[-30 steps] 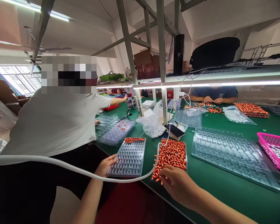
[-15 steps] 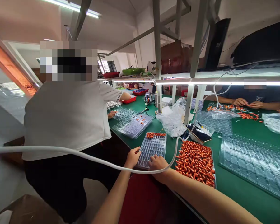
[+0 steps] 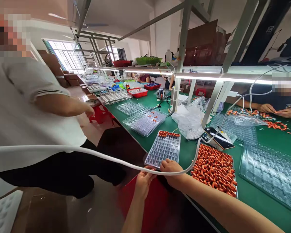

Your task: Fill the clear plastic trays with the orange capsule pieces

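A clear plastic tray point(image 3: 163, 149) with rows of small compartments lies at the green table's near edge. Small orange pieces point(image 3: 169, 133) fill its far end. My left hand point(image 3: 144, 183) is at the tray's near left corner, fingers closed together there; the white cable partly covers them. My right hand point(image 3: 171, 168) rests over the near right edge with its fingers curled onto the tray. Whether a small piece is under these fingertips is hidden. To the right, a second tray is heaped with glossy orange curved pieces point(image 3: 213, 170).
A white cable point(image 3: 87, 149) crosses in front of my hands. Clear trays point(image 3: 269, 171) lie right, and more stacked trays point(image 3: 145, 121) back left. Plastic bags point(image 3: 190, 119) and a phone point(image 3: 219, 137) sit by the shelf post. A co-worker point(image 3: 34, 106) stands left; another person's hands point(image 3: 278, 110) handle orange pieces.
My left hand has moved from the tray's left side to its near corner, closer to my right hand. The co-worker on the left has drawn back from the table. The view has shifted.
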Demonstrator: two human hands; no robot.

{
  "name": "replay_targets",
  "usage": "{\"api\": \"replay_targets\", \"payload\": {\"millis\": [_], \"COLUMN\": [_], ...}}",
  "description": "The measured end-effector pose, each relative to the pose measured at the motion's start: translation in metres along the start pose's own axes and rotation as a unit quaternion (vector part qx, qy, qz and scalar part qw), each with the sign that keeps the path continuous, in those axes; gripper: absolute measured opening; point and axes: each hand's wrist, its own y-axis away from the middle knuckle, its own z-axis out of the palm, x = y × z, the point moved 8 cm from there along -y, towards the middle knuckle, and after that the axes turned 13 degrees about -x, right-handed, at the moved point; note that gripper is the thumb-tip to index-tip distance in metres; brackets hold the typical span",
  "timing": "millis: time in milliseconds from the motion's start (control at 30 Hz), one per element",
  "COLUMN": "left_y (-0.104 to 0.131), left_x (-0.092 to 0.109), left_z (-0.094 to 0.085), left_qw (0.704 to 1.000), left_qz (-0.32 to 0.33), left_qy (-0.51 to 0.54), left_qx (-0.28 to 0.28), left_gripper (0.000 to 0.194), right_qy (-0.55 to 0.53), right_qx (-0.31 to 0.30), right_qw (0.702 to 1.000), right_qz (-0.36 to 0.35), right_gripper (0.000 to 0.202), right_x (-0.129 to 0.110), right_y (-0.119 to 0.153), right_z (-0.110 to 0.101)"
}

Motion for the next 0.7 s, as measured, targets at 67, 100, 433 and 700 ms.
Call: {"api": "replay_targets", "payload": {"millis": [67, 100, 433, 700], "left_y": [-0.003, -0.005, -0.011, -0.013], "left_x": [-0.002, -0.002, 0.002, 0.007], "left_z": [0.007, 0.010, 0.017, 0.018], "left_qw": [1.000, 1.000, 0.998, 0.997], "left_qz": [0.006, 0.010, 0.049, 0.059], "left_qy": [0.014, 0.019, 0.013, -0.021], "left_qx": [-0.004, -0.005, -0.022, -0.035], "left_gripper": [0.043, 0.041, 0.033, 0.034], "right_qy": [-0.015, -0.024, -0.143, -0.190], "right_qx": [-0.006, -0.008, 0.030, 0.050], "right_qw": [1.000, 1.000, 0.988, 0.979], "right_qz": [0.000, 0.001, 0.041, 0.062], "right_gripper": [0.013, 0.013, 0.017, 0.020], "right_x": [0.004, 0.006, 0.025, 0.034], "right_y": [-0.002, -0.003, 0.004, 0.005], "right_z": [0.003, 0.003, -0.011, -0.004]}}
